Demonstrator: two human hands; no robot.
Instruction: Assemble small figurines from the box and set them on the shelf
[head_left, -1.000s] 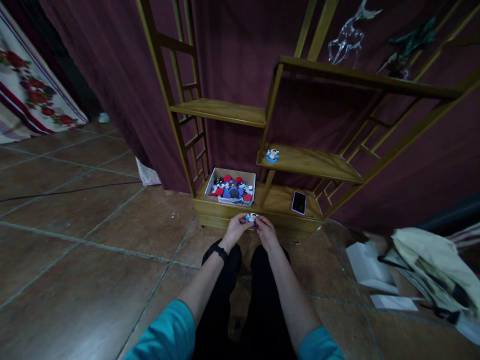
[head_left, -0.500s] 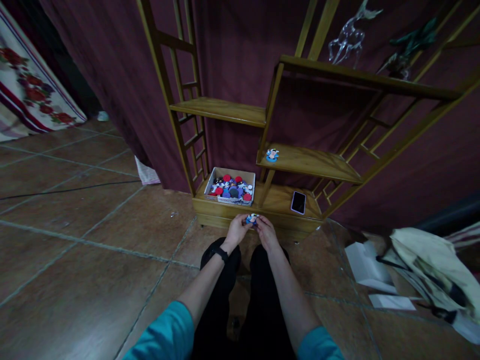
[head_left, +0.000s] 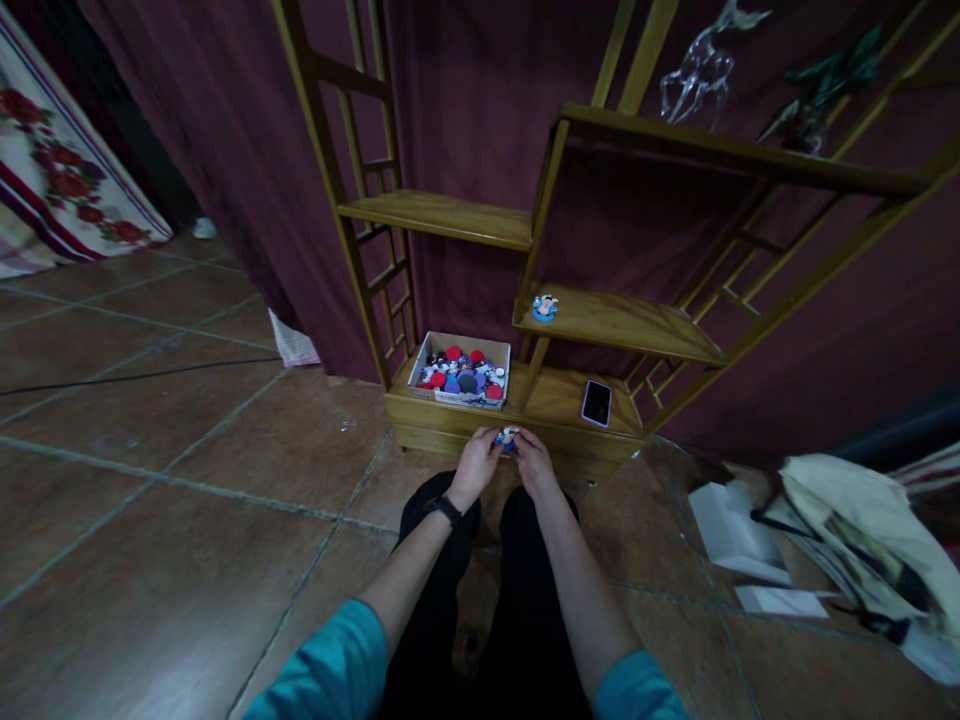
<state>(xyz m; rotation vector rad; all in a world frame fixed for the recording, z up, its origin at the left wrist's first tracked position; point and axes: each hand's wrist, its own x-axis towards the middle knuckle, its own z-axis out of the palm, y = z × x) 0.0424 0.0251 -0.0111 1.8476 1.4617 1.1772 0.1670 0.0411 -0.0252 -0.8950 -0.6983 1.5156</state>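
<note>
Between my two hands is a small blue and white figurine [head_left: 508, 437], held in front of the shelf's lower edge. My left hand [head_left: 478, 465] has its fingers closed on the figurine's left side. On the other side, the fingers of my right hand [head_left: 535, 462] pinch it too. A similar figurine [head_left: 544, 308] on a blue base stands at the left end of the middle shelf. Just beyond my hands, a cardboard box [head_left: 459, 399] full of small figures and red, purple and dark round pieces sits on the bottom shelf.
A phone [head_left: 597, 403] lies on the bottom board of the wooden shelf unit [head_left: 630, 326]. Higher up stands a clear glass deer [head_left: 697, 75] beside a dark green ornament [head_left: 829, 85]. White boxes [head_left: 739, 530] and a cream bag [head_left: 862, 520] rest on the floor at right.
The figurine has shifted and turned very slightly between my fingers. Both hands stay in nearly the same place, and the rest is unchanged.
</note>
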